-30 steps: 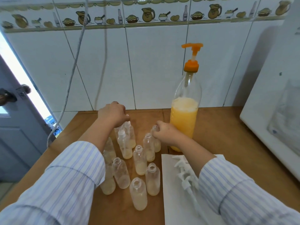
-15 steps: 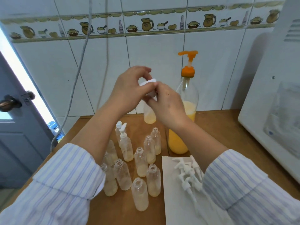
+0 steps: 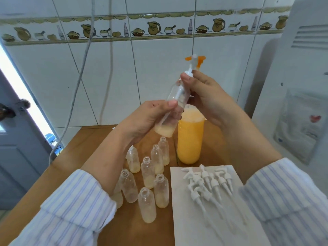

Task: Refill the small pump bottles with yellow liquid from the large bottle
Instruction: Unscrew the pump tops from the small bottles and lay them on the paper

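We are looking down over our own two arms in striped sleeves at a wooden table (image 3: 85,144). Our left hand (image 3: 149,119) wraps its curled fingers around the lower half of a small pump bottle (image 3: 173,105), which is tilted with its neck toward one o'clock and raised above the table, likely so the top is easy to work. A little pale yellow liquid sits in its base. Our right hand (image 3: 204,96), at two o'clock from the left, pinches the bottle's white pump head (image 3: 189,72) between thumb and fingertips; we judge it is being unscrewed. The large bottle (image 3: 190,137) of yellow liquid stands just behind and below the hands. Open small bottles (image 3: 148,173) cluster at six o'clock beneath the left hand. Loose white pumps (image 3: 207,183) lie on a white sheet (image 3: 179,219) at five o'clock.
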